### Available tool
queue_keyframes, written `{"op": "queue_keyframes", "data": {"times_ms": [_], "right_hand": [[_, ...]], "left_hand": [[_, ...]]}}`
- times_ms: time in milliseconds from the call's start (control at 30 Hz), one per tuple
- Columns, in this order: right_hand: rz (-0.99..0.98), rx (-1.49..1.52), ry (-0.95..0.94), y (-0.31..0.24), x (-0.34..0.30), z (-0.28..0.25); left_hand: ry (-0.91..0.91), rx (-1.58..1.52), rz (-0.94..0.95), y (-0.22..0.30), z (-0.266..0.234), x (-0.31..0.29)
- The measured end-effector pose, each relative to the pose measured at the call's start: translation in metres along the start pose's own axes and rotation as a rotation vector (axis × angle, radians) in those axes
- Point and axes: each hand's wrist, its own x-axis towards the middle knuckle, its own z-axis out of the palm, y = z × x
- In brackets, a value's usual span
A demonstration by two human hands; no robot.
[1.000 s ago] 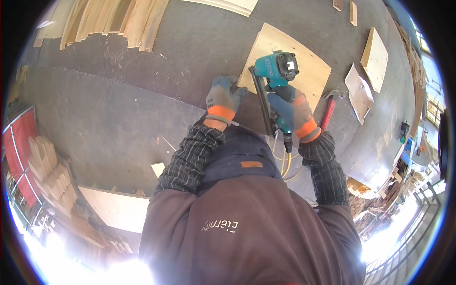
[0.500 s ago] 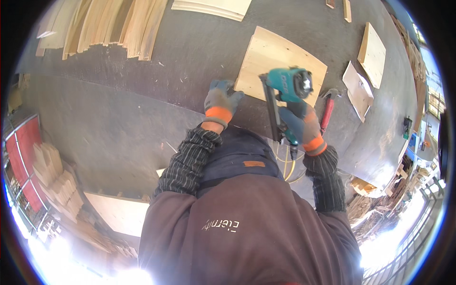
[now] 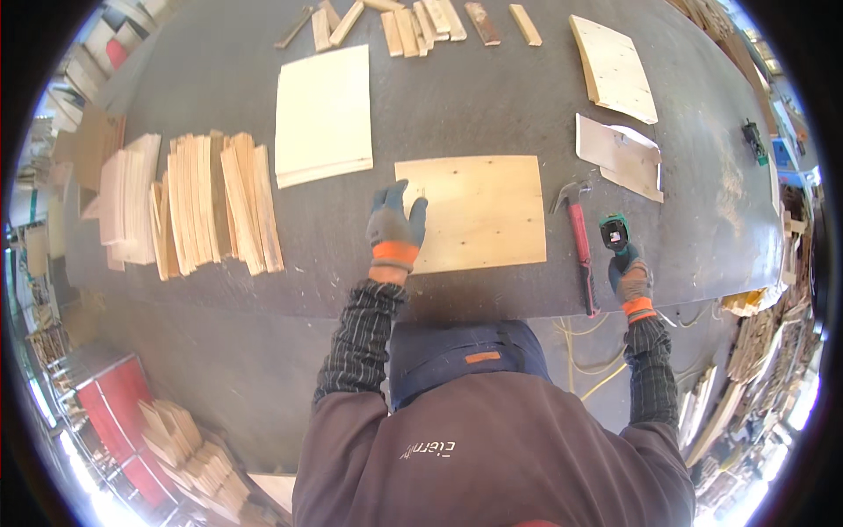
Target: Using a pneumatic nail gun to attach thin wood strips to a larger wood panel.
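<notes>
l. hand [image 3: 393,230], gloved, is held w/ fingers extended & apart over the left edge of the plywood panel [image 3: 483,215], most of which is laid to the rt of those fingers; contact pressure can't be told. nail gun [image 3: 615,231] is gripped by r. hand [image 3: 634,281], fingers curled, partly hidden. claw hammer [image 3: 579,235] is placed just left of r. fingers; wood strips [image 3: 198,206] are bunched left of l. fingers.

The hammer [image 3: 579,233] lies in your way between right hand [image 3: 634,281] and plywood panel [image 3: 481,211]; left of your left hand [image 3: 392,228], bare tabletop [image 3: 327,237] reaches the slats [image 3: 198,200].
</notes>
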Motion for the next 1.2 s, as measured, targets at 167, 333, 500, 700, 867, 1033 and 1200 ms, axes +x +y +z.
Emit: {"op": "queue_keyframes", "data": {"times_ms": [167, 333, 500, 700, 867, 1033, 1200], "right_hand": [[0.14, -0.617, -0.005, 0.011, 0.018, -0.01], [0.256, -0.965, -0.241, 0.12, 0.021, -0.003], [0.104, -0.605, 0.112, 0.097, 0.03, 0.02], [0.284, -0.488, 0.065, 0.088, 0.028, 0.018], [0.307, -0.483, 0.057, 0.095, 0.027, 0.022], [0.278, -0.491, 0.058, 0.067, 0.034, 0.018], [0.375, -0.62, -0.075, 0.066, 0.028, 0.0]], "left_hand": [[0.035, 0.162, 0.041, -0.005, 0.038, 0.121], [0.041, 0.296, 0.076, 0.015, 0.092, 0.243], [0.103, 0.325, -0.162, 0.025, 0.12, 0.314], [0.073, 0.444, -0.214, 0.031, 0.147, 0.347], [0.048, 0.451, -0.292, 0.025, 0.144, 0.355], [0.04, -0.417, -0.624, 0.006, 0.104, 0.312], [-0.195, -1.321, -0.717, 0.018, 0.085, 0.194]]}}
